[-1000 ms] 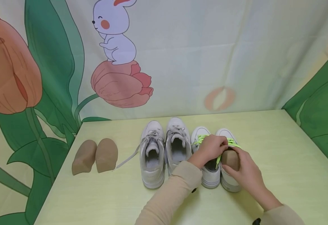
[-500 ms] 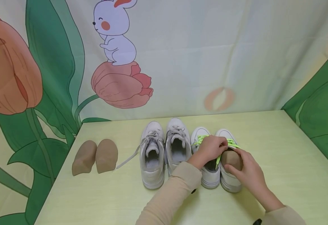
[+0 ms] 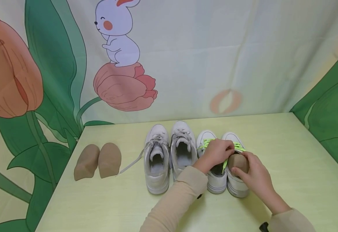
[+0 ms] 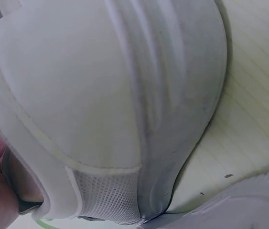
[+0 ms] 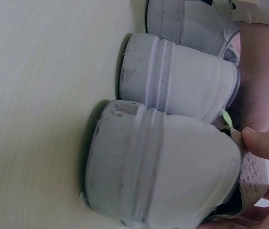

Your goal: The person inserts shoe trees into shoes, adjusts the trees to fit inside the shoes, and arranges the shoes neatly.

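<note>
The rightmost white sneaker [image 3: 238, 187] has bright green laces [image 3: 239, 147] and stands upright, heel toward me. In its opening sits a brown, rounded shoe insert [image 3: 239, 161], its far part hidden inside. My right hand [image 3: 257, 175] holds this insert, thumb on the near left side and fingers over its right edge. The right wrist view shows the insert's rough, pitted surface [image 5: 253, 179] above the heel collar. From the left, my left hand [image 3: 215, 152] reaches across the neighbouring green-laced sneaker [image 3: 216, 187] and pinches the right sneaker's tongue, largely covered by the fingers.
Left of these stand two larger white sneakers with grey laces, one [image 3: 157, 184] with a lace [image 3: 132, 164] trailing onto the table [image 3: 99, 206]. Two more brown shoe inserts [image 3: 86, 161] lie at the table's left. A printed curtain [image 3: 186, 64] hangs behind.
My right hand's thumb has shifted slightly up and right on the insert, which has moved only a little in the shoe opening. My left hand has stayed in place.
</note>
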`<state>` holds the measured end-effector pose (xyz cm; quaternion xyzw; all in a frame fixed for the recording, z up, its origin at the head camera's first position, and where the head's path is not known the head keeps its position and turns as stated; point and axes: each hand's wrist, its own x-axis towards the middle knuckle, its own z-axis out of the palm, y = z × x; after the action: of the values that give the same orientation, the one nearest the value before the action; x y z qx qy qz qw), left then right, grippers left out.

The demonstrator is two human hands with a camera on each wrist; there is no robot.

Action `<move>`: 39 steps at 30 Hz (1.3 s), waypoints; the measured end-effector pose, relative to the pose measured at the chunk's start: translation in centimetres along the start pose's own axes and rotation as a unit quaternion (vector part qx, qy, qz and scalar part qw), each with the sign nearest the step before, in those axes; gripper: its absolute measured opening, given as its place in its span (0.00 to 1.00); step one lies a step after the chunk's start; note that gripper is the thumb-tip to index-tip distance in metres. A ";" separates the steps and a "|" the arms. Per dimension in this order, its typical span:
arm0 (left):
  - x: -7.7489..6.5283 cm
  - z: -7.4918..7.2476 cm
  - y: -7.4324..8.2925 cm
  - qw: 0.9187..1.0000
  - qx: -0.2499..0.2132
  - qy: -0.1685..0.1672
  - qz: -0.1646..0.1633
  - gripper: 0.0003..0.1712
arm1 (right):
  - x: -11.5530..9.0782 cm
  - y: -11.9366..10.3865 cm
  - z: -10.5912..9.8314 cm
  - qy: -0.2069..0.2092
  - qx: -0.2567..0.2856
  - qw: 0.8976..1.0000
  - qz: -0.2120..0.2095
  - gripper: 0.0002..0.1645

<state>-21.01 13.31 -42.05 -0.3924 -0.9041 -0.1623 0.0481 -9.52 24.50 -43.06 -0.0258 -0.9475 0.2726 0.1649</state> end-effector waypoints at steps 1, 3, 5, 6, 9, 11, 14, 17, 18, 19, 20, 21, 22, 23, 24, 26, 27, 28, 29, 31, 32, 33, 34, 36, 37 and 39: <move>0.0 0.0 0.0 1.000 -0.001 0.000 0.000 0.06 | 0.0 0.0 0.1 0.002 -0.001 1.000 0.001 0.33; 0.0 0.0 0.0 1.000 -0.002 0.001 0.000 0.07 | 0.1 0.1 0.2 0.006 -0.002 1.000 0.003 0.33; 0.0 0.0 0.0 1.000 -0.001 0.001 0.001 0.07 | 0.1 0.2 0.4 0.009 -0.002 1.000 0.007 0.33; 0.0 0.0 0.0 1.000 -0.002 0.002 0.001 0.07 | 0.1 0.2 0.4 0.010 -0.003 1.000 0.008 0.32; 0.0 0.0 0.0 1.000 0.000 0.005 0.003 0.07 | 0.3 0.3 0.6 0.012 -0.006 1.000 0.008 0.32; -0.1 0.0 0.0 1.000 0.003 0.008 0.004 0.07 | 0.3 0.2 0.7 0.015 -0.009 1.000 0.006 0.32; -0.1 0.0 -0.1 1.000 0.006 0.012 0.005 0.07 | 0.4 0.2 0.7 0.018 -0.017 1.000 0.004 0.31; -0.1 0.0 -0.1 1.000 0.010 0.015 0.005 0.07 | 0.5 0.2 0.8 0.022 -0.025 0.999 0.003 0.31; 0.0 0.0 -0.1 1.000 0.012 0.015 0.005 0.07 | 0.6 0.2 0.9 0.024 -0.029 0.999 0.002 0.31; 0.0 0.0 -0.1 1.000 0.013 0.015 0.004 0.07 | 0.6 0.2 0.9 0.024 -0.032 0.999 0.002 0.31; -0.1 0.0 -0.1 1.000 0.013 0.014 0.004 0.06 | 0.6 0.2 1.0 0.026 -0.035 0.999 0.002 0.31; -0.1 0.0 -0.1 1.000 0.013 0.014 0.003 0.06 | 0.6 0.2 1.0 0.028 -0.038 0.999 0.004 0.32; -0.1 0.0 0.0 1.000 0.013 0.012 0.003 0.07 | 0.6 0.2 1.1 0.029 -0.042 0.999 0.005 0.32; -0.1 0.0 0.0 1.000 0.011 0.011 0.002 0.06 | 0.6 0.2 1.2 0.029 -0.047 0.998 0.006 0.32; -0.1 0.0 0.0 1.000 0.011 0.010 0.002 0.06 | 0.6 0.2 1.3 0.028 -0.052 0.998 0.005 0.32; -0.1 0.0 0.0 1.000 0.010 0.008 0.001 0.06 | 0.5 0.2 1.5 0.028 -0.062 0.998 0.003 0.32; -0.1 0.0 0.0 1.000 0.009 0.008 0.001 0.06 | 0.5 0.2 1.6 0.028 -0.066 0.997 0.001 0.33; -0.1 0.0 0.0 1.000 0.010 0.007 0.001 0.06 | 0.5 0.2 1.7 0.028 -0.070 0.997 -0.001 0.33; -0.1 -0.1 0.0 1.000 0.010 0.006 0.001 0.06 | 0.5 0.2 1.7 0.029 -0.073 0.997 -0.003 0.33; -0.1 -0.1 0.1 1.000 0.013 0.005 0.000 0.07 | 0.5 0.2 1.8 0.032 -0.076 0.997 -0.007 0.32; -0.1 -0.1 0.1 1.000 0.014 0.005 0.000 0.07 | 0.5 0.2 1.8 0.033 -0.076 0.997 -0.007 0.32; -0.2 -0.1 0.1 1.000 0.015 0.005 0.000 0.07 | 0.6 0.2 1.9 0.034 -0.076 0.997 -0.009 0.32; -0.2 -0.2 0.1 1.000 0.017 0.004 0.000 0.07 | 0.6 0.1 1.9 0.034 -0.076 0.997 -0.010 0.32; -0.2 -0.2 0.2 1.000 0.017 0.004 -0.001 0.07 | 0.6 0.1 2.0 0.033 -0.074 0.997 -0.012 0.32; -0.2 -0.2 0.2 1.000 0.017 0.004 -0.001 0.07 | 0.7 0.1 2.0 0.033 -0.073 0.997 -0.012 0.31; -0.2 -0.2 0.2 1.000 0.018 0.002 -0.002 0.07 | 0.7 0.1 2.1 0.031 -0.068 0.997 -0.011 0.31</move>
<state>-20.69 13.20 -41.85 -0.3897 -0.9074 -0.1467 0.0567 -10.91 23.57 -44.55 -0.0347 -0.9587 0.2044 0.1949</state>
